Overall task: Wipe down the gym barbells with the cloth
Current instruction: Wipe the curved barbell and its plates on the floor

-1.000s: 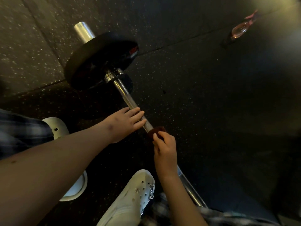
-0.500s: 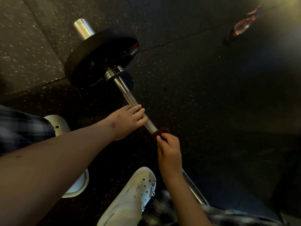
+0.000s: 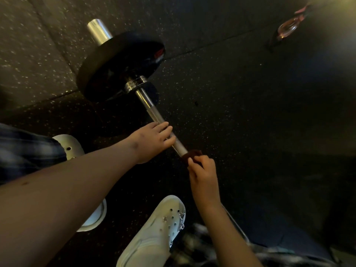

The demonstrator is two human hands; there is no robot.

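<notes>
My two white clogs stand on the dark speckled rubber floor (image 3: 250,112): the left clog (image 3: 66,146) at the left, the right clog (image 3: 154,234) nearer, studded with small charms. Plaid fabric (image 3: 25,149) covers my left leg. Far right lies a blurred, pinkish clear object (image 3: 287,29).

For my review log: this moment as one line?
step: wipe barbell shaft | left hand: rests on shaft | right hand: pinches cloth on shaft | weight plate: mounted
</notes>
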